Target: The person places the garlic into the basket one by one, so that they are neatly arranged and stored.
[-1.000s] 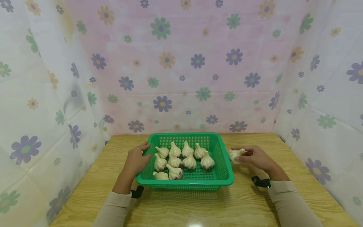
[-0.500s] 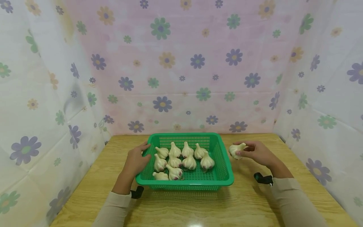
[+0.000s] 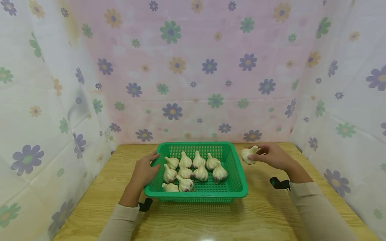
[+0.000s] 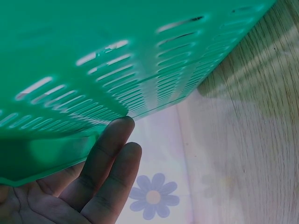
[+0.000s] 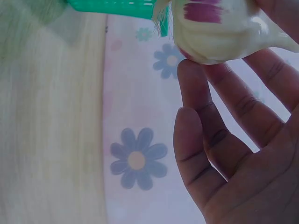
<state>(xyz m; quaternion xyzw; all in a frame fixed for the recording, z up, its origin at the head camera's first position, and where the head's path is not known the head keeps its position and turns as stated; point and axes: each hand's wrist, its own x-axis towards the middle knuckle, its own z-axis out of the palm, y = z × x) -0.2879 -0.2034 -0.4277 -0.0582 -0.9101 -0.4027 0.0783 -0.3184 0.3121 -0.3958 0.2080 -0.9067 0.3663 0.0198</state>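
Observation:
A green plastic basket stands on the table with several garlic bulbs inside, mostly toward its left and back. My left hand holds the basket's left rim, thumb over the edge. In the left wrist view, fingers of that hand reach along the outside of the slotted wall. Just right of the basket, my right hand pinches one garlic bulb above the table, its stem pointing up and right. Close up, the right wrist view shows this bulb with purple streaks and root hairs, resting against the fingertips.
The wooden table extends in front of the basket and to both sides. Flower-printed cloth encloses the back and both sides. A small black device sits at the right wrist, and another black device at the left.
My right hand has raised its garlic bulb from beside the basket's right rim, slightly up and away from me. The left hand and the basket have stayed in place.

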